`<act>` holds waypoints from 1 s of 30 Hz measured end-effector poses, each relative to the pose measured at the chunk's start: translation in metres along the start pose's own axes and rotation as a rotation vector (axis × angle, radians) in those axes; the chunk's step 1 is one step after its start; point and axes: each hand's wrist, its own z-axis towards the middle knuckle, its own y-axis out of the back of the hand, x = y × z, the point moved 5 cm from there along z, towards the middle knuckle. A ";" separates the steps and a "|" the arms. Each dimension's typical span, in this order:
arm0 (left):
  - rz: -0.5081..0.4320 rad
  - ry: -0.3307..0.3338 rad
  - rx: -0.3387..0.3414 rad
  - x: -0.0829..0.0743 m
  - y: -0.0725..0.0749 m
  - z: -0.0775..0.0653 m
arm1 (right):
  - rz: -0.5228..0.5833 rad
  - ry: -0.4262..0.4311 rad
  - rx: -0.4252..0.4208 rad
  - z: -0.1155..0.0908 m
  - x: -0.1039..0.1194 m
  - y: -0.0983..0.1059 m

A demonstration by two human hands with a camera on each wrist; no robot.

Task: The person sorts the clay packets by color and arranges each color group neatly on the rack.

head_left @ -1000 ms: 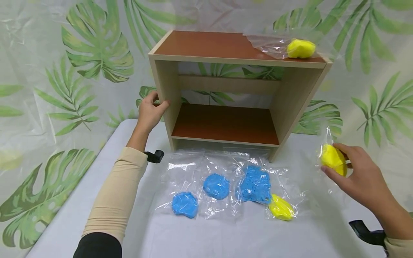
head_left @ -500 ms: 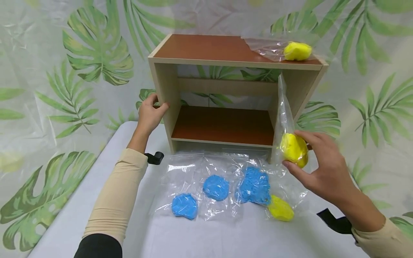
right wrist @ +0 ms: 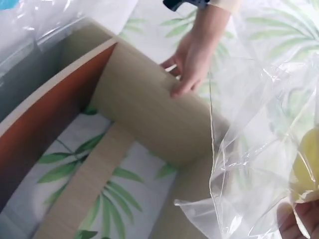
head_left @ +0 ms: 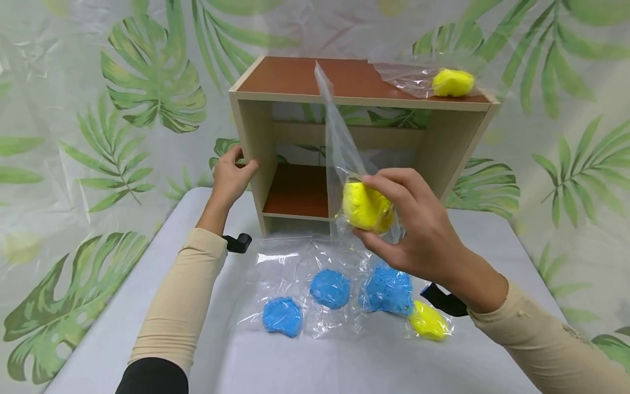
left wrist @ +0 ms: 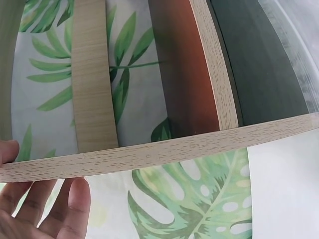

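My left hand (head_left: 231,174) holds the left side panel of a small wooden shelf (head_left: 253,164). In the left wrist view, the thumb (left wrist: 9,151) lies on the inner side of the panel edge and the fingers (left wrist: 77,199) on the outer side. My right hand (head_left: 418,219) pinches a clear plastic bag of yellow clay (head_left: 364,205) between thumb and fingers, in front of the shelf opening. The bag's loose end (head_left: 337,131) points upward. Another bagged yellow lump (head_left: 453,82) lies on the right of the shelf's top board.
On the white-covered table (head_left: 305,364) before the shelf lie bagged blue lumps: one at left (head_left: 283,316), a middle lump (head_left: 330,288) and a right lump (head_left: 389,287). A bagged yellow lump (head_left: 429,320) adjoins them. Behind hangs a leaf-print sheet (head_left: 147,71).
My right hand has carried the bag of yellow clay leftward, from right of the shelf to in front of its opening. My left hand has stayed on the side panel.
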 end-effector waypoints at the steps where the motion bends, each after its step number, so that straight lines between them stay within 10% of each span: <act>1: 0.000 0.000 0.001 0.000 0.000 0.000 | -0.009 0.027 0.013 0.005 0.000 -0.002; 16: 0.001 -0.020 -0.027 0.001 0.000 0.001 | -0.209 0.380 0.059 0.076 0.010 -0.005; 30: -0.006 -0.029 -0.011 -0.001 0.001 0.000 | -0.363 0.375 0.062 0.085 -0.017 -0.015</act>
